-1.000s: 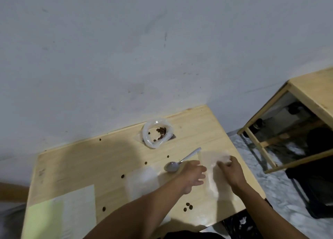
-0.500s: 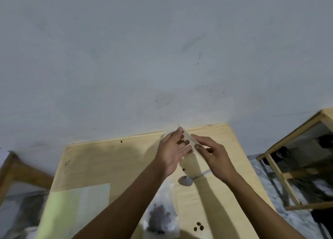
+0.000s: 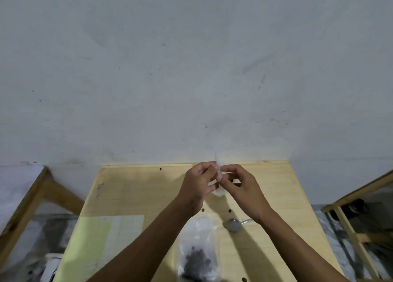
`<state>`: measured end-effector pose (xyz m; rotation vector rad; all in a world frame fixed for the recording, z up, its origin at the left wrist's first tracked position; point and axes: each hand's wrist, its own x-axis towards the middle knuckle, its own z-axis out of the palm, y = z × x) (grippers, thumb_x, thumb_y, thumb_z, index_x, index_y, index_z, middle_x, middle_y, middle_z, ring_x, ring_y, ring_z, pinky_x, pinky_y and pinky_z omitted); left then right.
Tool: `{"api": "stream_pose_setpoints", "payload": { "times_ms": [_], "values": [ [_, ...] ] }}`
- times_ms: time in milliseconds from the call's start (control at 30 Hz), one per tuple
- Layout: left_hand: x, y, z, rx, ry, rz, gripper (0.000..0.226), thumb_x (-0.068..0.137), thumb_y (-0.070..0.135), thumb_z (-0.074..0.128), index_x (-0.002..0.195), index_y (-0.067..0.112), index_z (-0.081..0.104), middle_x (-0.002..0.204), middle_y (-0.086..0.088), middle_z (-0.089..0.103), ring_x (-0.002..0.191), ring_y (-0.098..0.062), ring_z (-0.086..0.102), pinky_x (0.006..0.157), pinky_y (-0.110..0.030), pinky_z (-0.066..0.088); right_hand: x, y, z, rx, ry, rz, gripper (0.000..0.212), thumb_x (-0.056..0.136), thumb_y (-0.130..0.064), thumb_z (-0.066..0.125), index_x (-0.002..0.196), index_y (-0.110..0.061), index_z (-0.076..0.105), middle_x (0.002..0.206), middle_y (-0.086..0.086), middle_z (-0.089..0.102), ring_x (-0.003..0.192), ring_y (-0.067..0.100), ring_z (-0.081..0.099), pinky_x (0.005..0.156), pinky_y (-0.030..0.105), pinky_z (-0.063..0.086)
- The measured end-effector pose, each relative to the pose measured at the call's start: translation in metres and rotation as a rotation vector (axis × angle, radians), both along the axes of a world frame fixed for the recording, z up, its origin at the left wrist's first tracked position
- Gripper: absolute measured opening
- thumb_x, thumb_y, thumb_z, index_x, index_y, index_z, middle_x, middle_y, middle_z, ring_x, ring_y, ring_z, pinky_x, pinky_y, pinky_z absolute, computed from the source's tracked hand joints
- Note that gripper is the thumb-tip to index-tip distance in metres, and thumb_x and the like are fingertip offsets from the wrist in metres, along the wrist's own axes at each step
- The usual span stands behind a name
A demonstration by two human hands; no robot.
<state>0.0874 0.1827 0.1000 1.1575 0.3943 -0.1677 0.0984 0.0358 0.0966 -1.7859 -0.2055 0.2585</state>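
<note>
Both hands are raised above the far part of a light wooden table point(image 3: 138, 188). Between them is a small clear plastic bag point(image 3: 219, 191). My left hand point(image 3: 198, 185) pinches the bag from the left with curled fingers. My right hand point(image 3: 242, 186) pinches it from the right. The bag's top corner sticks up above the fingers and its bottom hangs below them. What is inside it is not visible.
A clear bag of dark beans point(image 3: 198, 254) lies on the table near me, and a metal spoon point(image 3: 234, 225) lies to its right. Loose beans point(image 3: 229, 211) are scattered about. A pale green sheet point(image 3: 100, 243) lies at the left. Wooden frames stand at both sides, with a wall behind.
The hands lifted the small bag off the table and brought it up between them. The view tilted up and shifted, so the table now sits lower in the frame.
</note>
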Motion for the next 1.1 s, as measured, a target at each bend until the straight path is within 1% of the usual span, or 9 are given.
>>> {"api": "stream_pose_setpoints", "payload": {
  "times_ms": [100, 200, 400, 633, 733, 800, 900, 1000, 1100],
  "values": [
    [-0.001, -0.002, -0.004, -0.008, 0.011, 0.017, 0.007, 0.096, 0.01, 0.058, 0.098, 0.006, 0.064, 0.11, -0.027, 0.068, 0.107, -0.037, 0.067, 0.095, -0.046, 0.054, -0.001, 0.0, 0.0, -0.014, 0.03, -0.014, 0.01, 0.095, -0.028, 0.063, 0.104, -0.027, 0.066, 0.099, -0.015, 0.072, 0.097, 0.002, 0.066, 0.083, 0.026, 0.052],
    [0.0, -0.007, -0.01, -0.006, 0.031, 0.038, 0.01, 0.095, 0.007, 0.058, 0.103, 0.003, 0.062, 0.112, -0.022, 0.069, 0.107, -0.033, 0.068, 0.094, -0.046, 0.055, -0.002, 0.001, -0.003, -0.074, 0.023, -0.051, 0.012, 0.096, -0.019, 0.058, 0.103, -0.026, 0.066, 0.096, -0.019, 0.071, 0.093, -0.004, 0.065, 0.076, 0.018, 0.05],
    [0.0, -0.013, -0.015, -0.011, 0.065, 0.062, 0.016, 0.094, 0.007, 0.059, 0.108, 0.001, 0.065, 0.114, -0.023, 0.069, 0.107, -0.033, 0.068, 0.098, -0.047, 0.053, -0.007, 0.002, -0.007, -0.056, 0.01, -0.073, 0.01, 0.096, -0.026, 0.061, 0.104, -0.023, 0.066, 0.099, -0.016, 0.071, 0.094, -0.002, 0.065, 0.07, 0.009, 0.047],
    [-0.002, -0.012, -0.019, 0.007, 0.05, 0.059, 0.018, 0.098, 0.007, 0.054, 0.11, -0.001, 0.065, 0.111, -0.018, 0.071, 0.101, -0.028, 0.071, 0.087, -0.038, 0.059, -0.007, 0.0, -0.008, -0.071, 0.026, -0.046, 0.011, 0.096, -0.035, 0.059, 0.102, -0.028, 0.066, 0.1, -0.018, 0.071, 0.097, 0.001, 0.065, 0.075, 0.017, 0.047],
    [-0.002, -0.015, -0.021, 0.092, 0.041, 0.09, 0.01, 0.096, 0.006, 0.056, 0.098, 0.001, 0.064, 0.109, -0.019, 0.071, 0.098, -0.029, 0.072, 0.084, -0.041, 0.06, -0.007, 0.001, -0.013, -0.164, -0.033, -0.057, 0.01, 0.098, -0.022, 0.055, 0.1, -0.025, 0.065, 0.095, -0.016, 0.072, 0.093, 0.0, 0.066, 0.071, 0.014, 0.047],
    [-0.002, -0.018, -0.021, 0.166, 0.038, 0.106, 0.009, 0.094, 0.002, 0.053, 0.093, 0.001, 0.062, 0.104, -0.019, 0.07, 0.092, -0.027, 0.072, 0.081, -0.042, 0.061, -0.007, 0.002, -0.016, -0.248, -0.079, -0.066, 0.01, 0.096, -0.02, 0.054, 0.097, -0.025, 0.062, 0.091, -0.017, 0.071, 0.088, -0.002, 0.067, 0.071, 0.021, 0.051],
    [-0.003, -0.023, -0.019, 0.23, 0.035, 0.127, 0.01, 0.093, 0.0, 0.051, 0.092, 0.001, 0.061, 0.096, -0.015, 0.071, 0.082, -0.023, 0.072, 0.078, -0.041, 0.061, -0.008, 0.003, -0.021, -0.343, -0.139, -0.067, 0.005, 0.096, -0.029, 0.056, 0.096, -0.028, 0.061, 0.09, -0.018, 0.071, 0.084, 0.0, 0.068, 0.073, 0.034, 0.056],
    [-0.005, -0.022, -0.019, 0.209, 0.017, 0.129, 0.006, 0.094, 0.004, 0.057, 0.095, -0.001, 0.06, 0.097, -0.015, 0.072, 0.08, -0.021, 0.072, 0.074, -0.035, 0.061, -0.007, 0.003, -0.024, -0.333, -0.144, -0.071, 0.011, 0.094, -0.022, 0.058, 0.084, -0.027, 0.061, 0.083, -0.015, 0.071, 0.082, 0.001, 0.069, 0.074, 0.036, 0.056],
    [-0.006, -0.018, -0.025, 0.324, -0.007, 0.068, 0.02, 0.096, 0.019, 0.061, 0.088, 0.0, 0.061, 0.09, -0.015, 0.072, 0.078, -0.025, 0.072, 0.07, -0.038, 0.062, -0.006, 0.003, -0.025, -0.331, -0.148, -0.089, 0.015, 0.094, -0.025, 0.057, 0.08, -0.023, 0.058, 0.078, -0.011, 0.07, 0.079, 0.003, 0.068, 0.073, 0.038, 0.056]
  ]
}}
